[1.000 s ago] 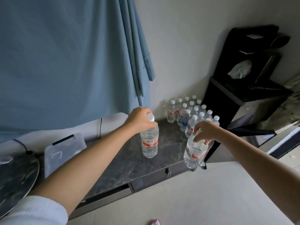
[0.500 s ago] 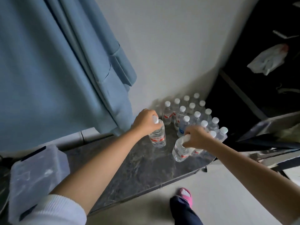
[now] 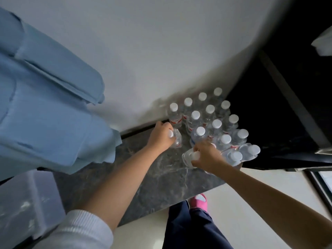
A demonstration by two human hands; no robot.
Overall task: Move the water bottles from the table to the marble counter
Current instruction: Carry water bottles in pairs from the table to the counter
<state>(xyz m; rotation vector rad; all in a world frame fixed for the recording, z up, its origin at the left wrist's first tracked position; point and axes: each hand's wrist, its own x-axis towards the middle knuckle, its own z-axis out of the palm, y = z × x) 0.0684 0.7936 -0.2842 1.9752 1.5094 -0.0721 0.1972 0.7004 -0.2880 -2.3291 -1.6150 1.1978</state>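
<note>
Dark veined marble fills the middle of the view: the marble counter (image 3: 161,178) runs from the near edge above the pale floor back to a white wall (image 3: 161,42). Nearest the camera are a dark trouser leg (image 3: 194,229) and a pink slipper (image 3: 199,203) at the counter's foot, with a frosted plastic box (image 3: 23,200) at the left.

Farther in, the right hand (image 3: 206,157) has its fingers curled round the neck and cap of the right bottle (image 3: 188,157), which leans toward the left, its base near the front of the standing group. The left hand (image 3: 161,136) grips the cap end of the left bottle (image 3: 177,139), just beside the group's left flank.

Both bottles look about to be set down. It would be best to bring each upright before letting go, plant the base flat on bare marble beside the outer row, and loosen the fingers only once it stands by itself. The right one is the riskier, since its tilt and the crowded caps could knock a neighbour over.

Beyond the hands, the cluster of bottles (image 3: 210,121) stands upright in rows against the wall, with a black appliance (image 3: 287,105) to their right and a blue curtain (image 3: 45,108) hanging at left.

Whether either base already touches the marble cannot be told, as the hands cover them. Labels are blurred, the appliance is lost in shadow, and the table is out of view.
</note>
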